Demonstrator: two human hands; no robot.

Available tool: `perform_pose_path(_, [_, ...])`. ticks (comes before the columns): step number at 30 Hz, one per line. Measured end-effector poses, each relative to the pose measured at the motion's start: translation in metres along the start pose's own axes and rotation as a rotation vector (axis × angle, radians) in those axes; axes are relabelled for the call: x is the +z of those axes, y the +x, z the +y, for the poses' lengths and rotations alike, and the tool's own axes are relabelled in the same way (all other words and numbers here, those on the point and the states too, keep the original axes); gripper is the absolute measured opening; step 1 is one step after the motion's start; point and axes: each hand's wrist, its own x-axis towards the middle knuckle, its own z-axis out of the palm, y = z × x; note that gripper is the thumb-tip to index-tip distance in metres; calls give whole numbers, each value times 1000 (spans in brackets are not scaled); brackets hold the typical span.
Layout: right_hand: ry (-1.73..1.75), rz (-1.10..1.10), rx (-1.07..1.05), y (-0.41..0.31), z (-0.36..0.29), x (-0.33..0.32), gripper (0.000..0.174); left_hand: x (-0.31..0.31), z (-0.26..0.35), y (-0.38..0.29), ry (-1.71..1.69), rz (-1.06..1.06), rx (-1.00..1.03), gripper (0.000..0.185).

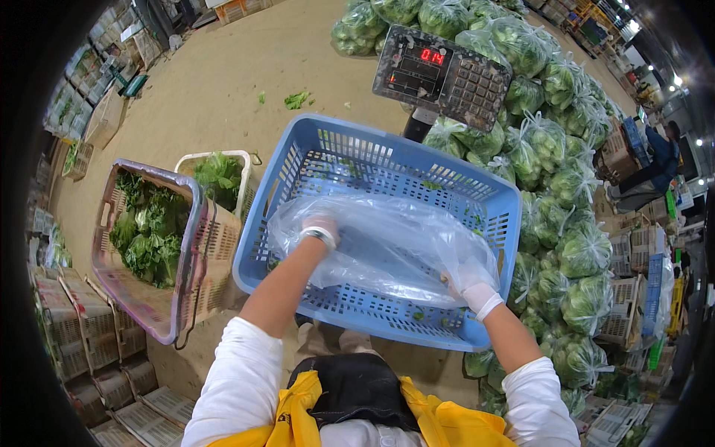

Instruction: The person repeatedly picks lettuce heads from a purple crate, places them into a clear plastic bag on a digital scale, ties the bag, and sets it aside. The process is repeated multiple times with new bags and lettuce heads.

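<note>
A clear plastic bag (391, 246) lies spread out inside a large blue plastic crate (357, 131), with small leaf scraps on the crate's floor. My left hand (321, 226), with a bracelet at the wrist, is at the bag's left part, seen through or against the film; its fingers are partly hidden. My right hand (469, 285), in a thin whitish glove, grips the bag's edge at the lower right. Just beyond the crate stands a digital scale display (441, 75) with lit red digits and a keypad.
At the left, a tilted purple-rimmed crate (192, 223) and a white-rimmed basket (246, 162) hold leafy greens. Many tied bags of greens (575, 251) are piled at the right. Stacked crates (84, 324) stand at the lower left. A person (653, 162) is at the far right.
</note>
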Motion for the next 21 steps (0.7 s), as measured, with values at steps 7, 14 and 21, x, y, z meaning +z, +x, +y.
perform_pose_path(7, [462,-171,-58,101,-46,-20,63,5,82,-54,136,-184,480,58])
perform_pose_path(14, [590,278,247,168,-28,-28,56,23,52,-62,150,-278,471,59])
perform_pose_path(21, [479,-265,70,133,-82,-30,38,-8,33,-98,-586,295,621,37])
